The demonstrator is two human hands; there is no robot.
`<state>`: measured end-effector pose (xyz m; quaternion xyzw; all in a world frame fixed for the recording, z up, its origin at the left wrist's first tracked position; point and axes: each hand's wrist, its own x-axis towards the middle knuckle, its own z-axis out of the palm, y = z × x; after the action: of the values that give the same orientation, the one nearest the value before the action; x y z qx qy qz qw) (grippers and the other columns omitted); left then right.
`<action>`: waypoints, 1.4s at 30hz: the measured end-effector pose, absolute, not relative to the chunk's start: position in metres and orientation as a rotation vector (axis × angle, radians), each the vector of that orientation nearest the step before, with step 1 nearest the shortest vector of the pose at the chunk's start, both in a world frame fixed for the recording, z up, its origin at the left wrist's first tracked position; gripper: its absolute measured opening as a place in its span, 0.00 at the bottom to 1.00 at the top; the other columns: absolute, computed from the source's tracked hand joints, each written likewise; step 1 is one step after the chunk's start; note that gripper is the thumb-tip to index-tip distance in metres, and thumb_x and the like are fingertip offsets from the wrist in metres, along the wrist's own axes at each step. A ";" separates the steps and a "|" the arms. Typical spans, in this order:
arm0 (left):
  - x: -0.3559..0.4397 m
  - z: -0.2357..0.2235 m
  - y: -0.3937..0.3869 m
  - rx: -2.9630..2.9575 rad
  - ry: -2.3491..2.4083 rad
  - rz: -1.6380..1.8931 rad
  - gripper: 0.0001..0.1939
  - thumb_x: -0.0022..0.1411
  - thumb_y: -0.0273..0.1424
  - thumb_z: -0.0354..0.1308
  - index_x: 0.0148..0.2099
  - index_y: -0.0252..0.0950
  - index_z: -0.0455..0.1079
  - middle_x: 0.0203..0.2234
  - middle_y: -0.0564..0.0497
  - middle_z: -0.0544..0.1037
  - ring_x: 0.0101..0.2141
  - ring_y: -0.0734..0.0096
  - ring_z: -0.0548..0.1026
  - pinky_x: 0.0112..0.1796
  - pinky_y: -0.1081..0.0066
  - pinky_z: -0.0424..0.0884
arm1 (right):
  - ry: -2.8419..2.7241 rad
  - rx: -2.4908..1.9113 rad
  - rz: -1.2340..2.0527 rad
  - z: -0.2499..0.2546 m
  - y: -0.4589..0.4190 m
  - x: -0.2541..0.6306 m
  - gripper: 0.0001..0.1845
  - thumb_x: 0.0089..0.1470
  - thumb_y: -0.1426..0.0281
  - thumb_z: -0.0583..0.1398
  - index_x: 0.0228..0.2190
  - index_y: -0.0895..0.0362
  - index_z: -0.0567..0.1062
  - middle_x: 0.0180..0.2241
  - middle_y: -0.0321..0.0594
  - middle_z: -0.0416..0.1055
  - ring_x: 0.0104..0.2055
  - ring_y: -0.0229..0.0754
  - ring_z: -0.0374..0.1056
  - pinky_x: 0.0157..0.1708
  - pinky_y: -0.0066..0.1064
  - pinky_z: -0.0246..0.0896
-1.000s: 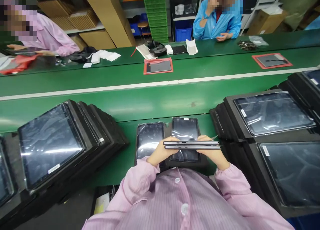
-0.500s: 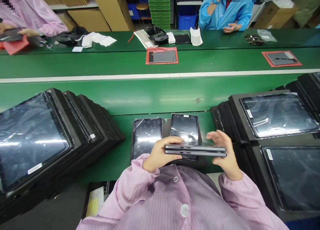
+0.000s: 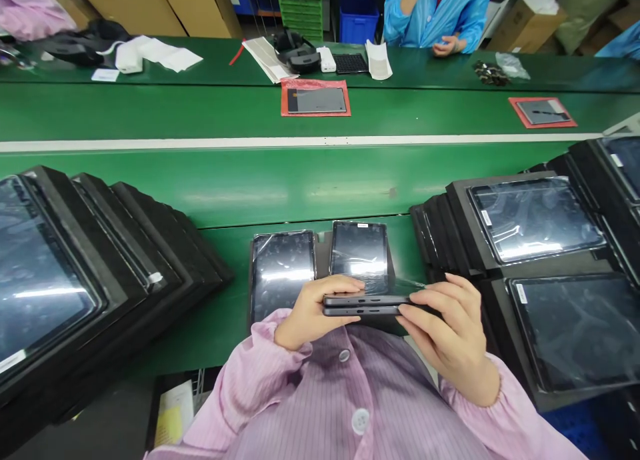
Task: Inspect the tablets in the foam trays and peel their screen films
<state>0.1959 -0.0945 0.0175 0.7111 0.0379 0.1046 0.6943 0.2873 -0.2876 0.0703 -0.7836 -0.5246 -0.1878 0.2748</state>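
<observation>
A worker in a striped pink smock holds two slim dark tablets [image 3: 361, 305] edge-on, one above the other, over a green desk [image 3: 220, 330]. The left hand [image 3: 313, 313] grips their left end, thumb below and fingers above. The fingertips of the right hand [image 3: 455, 333] rest against their right end; whether they pinch or merely touch it cannot be told. Just beyond the left hand lies a shiny-faced tablet [image 3: 283, 270], with a labelled tablet [image 3: 359, 250] beside it, past the held pair. Black trays [image 3: 145, 240] rise in a stack well to the left hand's left, and another tray stack [image 3: 470, 227] bearing screens stands near the right hand, on its right. Far beyond both hands sits a person in blue [image 3: 433, 17].
</observation>
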 end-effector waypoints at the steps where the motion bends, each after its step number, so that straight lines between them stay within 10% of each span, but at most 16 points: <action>1: 0.196 0.017 -0.094 1.594 0.083 0.232 0.12 0.47 0.32 0.67 0.37 0.38 0.74 0.37 0.46 0.80 0.40 0.62 0.77 0.42 0.65 0.73 | -1.402 -2.118 -0.535 0.071 -0.287 0.286 0.06 0.52 0.76 0.60 0.31 0.52 0.72 0.30 0.37 0.70 0.36 0.42 0.63 0.45 0.44 0.57; 42: 0.202 0.017 -0.092 1.492 0.085 0.258 0.13 0.47 0.28 0.67 0.37 0.36 0.73 0.36 0.46 0.80 0.40 0.65 0.77 0.42 0.69 0.73 | -1.416 -2.138 -0.675 0.070 -0.278 0.272 0.05 0.55 0.75 0.61 0.31 0.53 0.76 0.25 0.34 0.66 0.32 0.37 0.58 0.42 0.39 0.51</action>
<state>0.2023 -0.0924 0.0173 0.6767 0.0385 0.1168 0.7259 0.2720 -0.2780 0.0696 -0.7823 -0.5179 -0.2470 0.2424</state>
